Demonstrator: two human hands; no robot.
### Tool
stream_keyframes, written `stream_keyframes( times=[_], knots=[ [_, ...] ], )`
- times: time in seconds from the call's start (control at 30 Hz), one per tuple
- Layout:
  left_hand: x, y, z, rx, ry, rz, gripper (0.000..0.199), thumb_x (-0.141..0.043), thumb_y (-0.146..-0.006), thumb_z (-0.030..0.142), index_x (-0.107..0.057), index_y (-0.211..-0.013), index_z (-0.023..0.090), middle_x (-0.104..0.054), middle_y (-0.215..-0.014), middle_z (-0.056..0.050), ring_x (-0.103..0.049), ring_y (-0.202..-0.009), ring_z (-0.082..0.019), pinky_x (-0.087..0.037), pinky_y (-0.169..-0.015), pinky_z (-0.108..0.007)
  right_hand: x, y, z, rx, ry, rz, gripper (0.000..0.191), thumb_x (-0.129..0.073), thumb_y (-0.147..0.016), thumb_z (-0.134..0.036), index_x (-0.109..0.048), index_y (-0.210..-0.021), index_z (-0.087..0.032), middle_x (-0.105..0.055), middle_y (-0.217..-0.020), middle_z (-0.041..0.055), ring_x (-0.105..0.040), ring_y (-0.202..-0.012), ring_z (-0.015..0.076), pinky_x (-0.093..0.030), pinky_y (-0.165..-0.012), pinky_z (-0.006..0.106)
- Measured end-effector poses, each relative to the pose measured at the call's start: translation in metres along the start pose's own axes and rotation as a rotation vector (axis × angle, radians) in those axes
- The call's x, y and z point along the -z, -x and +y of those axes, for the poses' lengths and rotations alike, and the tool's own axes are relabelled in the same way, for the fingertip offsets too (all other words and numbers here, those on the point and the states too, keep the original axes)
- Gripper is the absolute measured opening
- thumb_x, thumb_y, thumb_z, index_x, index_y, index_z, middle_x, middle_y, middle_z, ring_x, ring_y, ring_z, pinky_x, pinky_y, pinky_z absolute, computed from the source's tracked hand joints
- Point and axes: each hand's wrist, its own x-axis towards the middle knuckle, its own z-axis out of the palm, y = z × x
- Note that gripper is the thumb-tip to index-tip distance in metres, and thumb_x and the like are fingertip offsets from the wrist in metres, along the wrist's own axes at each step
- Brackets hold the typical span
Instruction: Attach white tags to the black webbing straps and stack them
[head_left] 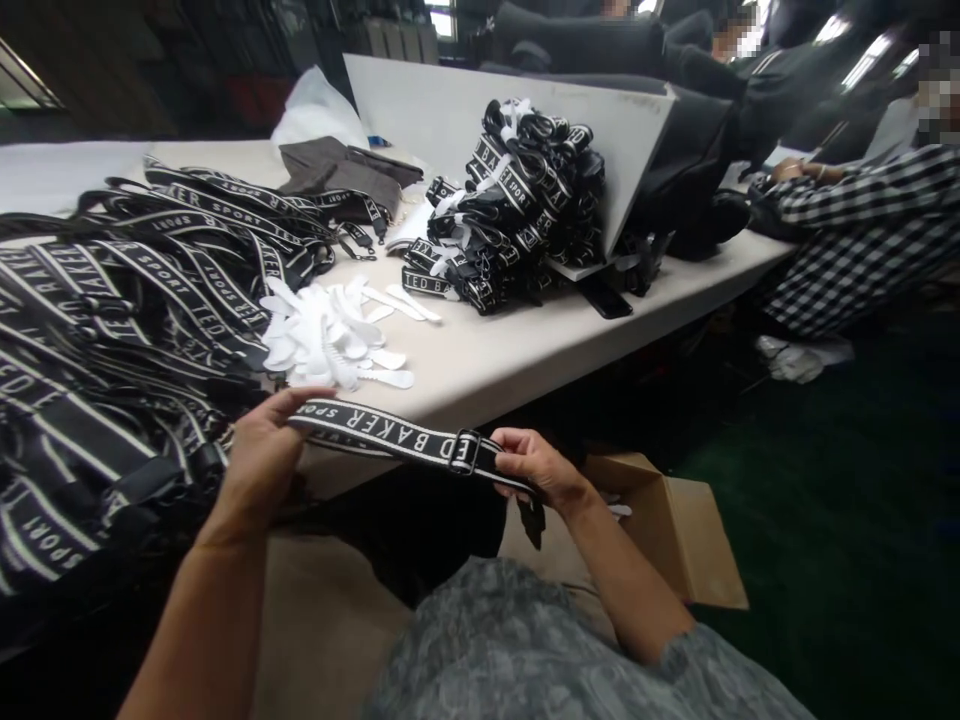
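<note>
Pale worktop (pixel 480 362), webbing strap (pixel 390 432) at its near edge | strap black, white edge stripes, upside-down white "BAKER" lettering | spans between hands: left hand (pixel 262 448), grip closed on left portion; right hand (pixel 541 468), grip pinching toward right end | black slide buckle (pixel 464 453) just beside right grip

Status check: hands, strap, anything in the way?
Left hand, right hand: both gripping lettered strap. Strap spans between them, buckle by right hand. No visible obstruction; white pieces beyond, on table.
</note>
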Motion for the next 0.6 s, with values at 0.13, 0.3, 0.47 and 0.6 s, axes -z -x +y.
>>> stream_keyframes(
  times=[0.13,0.3,0.47,0.6],
  knots=[
    [-0.01,0.022,0.018,-0.077,-0.165,-0.686,0.055,-0.079,-0.068,0.028,-0.068,-0.122,0.029,-0.065,-0.129,-0.007,-0.055,-0.124,-0.034,-0.046,-0.104,-0.039,-0.009,0.011,-0.033,0.234,-0.045,0.051,0.042,-0.079,-0.072,-0.053,-0.053,-0.082,-0.021,-0.057,-0.06,-0.0035,-0.048,-0.043,0.0083,-0.036,-0.04,0.019],
    [-0.086,0.054,0.018,-0.063,0.292,-0.906,0.069,-0.082,-0.068,0.04,-0.059,-0.131,0.021,-0.062,-0.129,-0.013,-0.052,-0.126,-0.037,-0.043,-0.107,-0.047,-0.035,-0.012,-0.04,0.334,-0.068,0.034,0.042,-0.077,-0.073,-0.054,-0.052,-0.084,-0.021,-0.058,-0.064,-0.0031,-0.05,-0.05,0.0096,-0.042,-0.048,0.021],
    [-0.135,0.071,0.0,0.012,0.398,-0.61,0.073,-0.074,-0.073,0.049,-0.05,-0.131,0.013,-0.064,-0.122,-0.014,-0.057,-0.117,-0.035,-0.046,-0.102,-0.045,-0.052,-0.037,-0.022,0.479,0.062,0.273,0.033,-0.071,-0.081,-0.049,-0.055,-0.09,-0.02,-0.061,-0.067,-0.0027,-0.054,-0.051,0.0101,-0.046,-0.049,0.021],
    [-0.142,0.077,0.001,0.08,0.41,-0.483,0.068,-0.069,-0.078,0.047,-0.048,-0.132,0.011,-0.062,-0.127,-0.015,-0.056,-0.121,-0.031,-0.041,-0.107,-0.04,-0.054,-0.052,-0.002,0.605,0.126,0.52,0.027,-0.066,-0.085,-0.045,-0.055,-0.093,-0.021,-0.064,-0.074,-0.0012,-0.058,-0.055,0.0122,-0.052,-0.058,0.026]
  ],
)
